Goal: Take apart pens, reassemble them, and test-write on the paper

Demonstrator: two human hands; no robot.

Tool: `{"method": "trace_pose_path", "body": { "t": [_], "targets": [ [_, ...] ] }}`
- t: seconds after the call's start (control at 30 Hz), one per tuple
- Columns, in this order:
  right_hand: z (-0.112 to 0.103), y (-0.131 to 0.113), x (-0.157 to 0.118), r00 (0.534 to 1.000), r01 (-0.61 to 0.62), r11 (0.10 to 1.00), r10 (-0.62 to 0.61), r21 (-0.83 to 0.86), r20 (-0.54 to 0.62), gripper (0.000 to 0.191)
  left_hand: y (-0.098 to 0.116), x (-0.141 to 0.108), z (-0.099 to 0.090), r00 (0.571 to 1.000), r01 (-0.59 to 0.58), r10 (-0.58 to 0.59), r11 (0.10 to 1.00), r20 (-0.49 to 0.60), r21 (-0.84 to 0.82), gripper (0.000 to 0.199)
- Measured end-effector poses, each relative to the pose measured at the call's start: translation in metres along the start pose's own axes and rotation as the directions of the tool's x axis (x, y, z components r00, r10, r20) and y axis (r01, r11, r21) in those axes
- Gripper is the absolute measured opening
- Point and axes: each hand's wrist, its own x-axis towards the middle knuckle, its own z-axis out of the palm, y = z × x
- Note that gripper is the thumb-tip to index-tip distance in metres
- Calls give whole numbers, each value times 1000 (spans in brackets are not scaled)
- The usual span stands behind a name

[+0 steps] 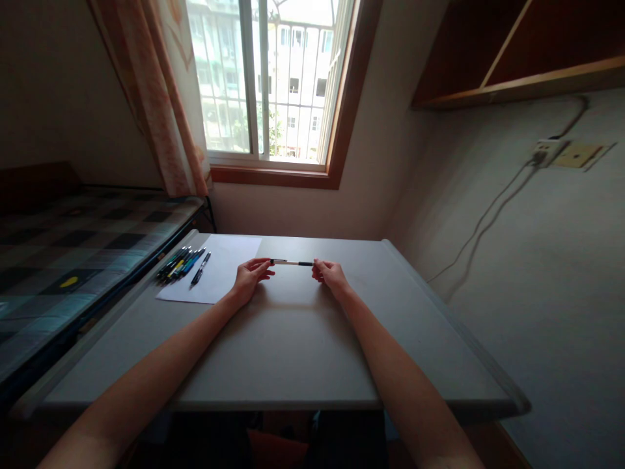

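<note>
Presently, the left hand (250, 279) pinches the clip end of a slim black-and-white pen (293, 263); the right hand (332, 273) pinches its dark opposite end. The pen lies level between both hands, above a pale grey, smooth-topped table (293, 352). Left of the left hand: a white paper sheet (222, 260), bearing a bunch of dark, multicoloured pens (180, 264) and one separate black pen (200, 269). Beyond the hands, a brown-framed window (336, 150); far left, a checked mattress (97, 241).

Single head-worn view, looking forward and down over both hands (291, 273), table (293, 352), window ahead (278, 85).
</note>
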Motion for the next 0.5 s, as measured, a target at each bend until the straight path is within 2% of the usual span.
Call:
{"method": "trace_pose_path", "body": {
  "t": [0.5],
  "targets": [
    [0,-1,0,1000,-3,1000,3,-6,1,43,-2,2,-1,1000,12,-12,1000,-1,3,44]
  ]
}}
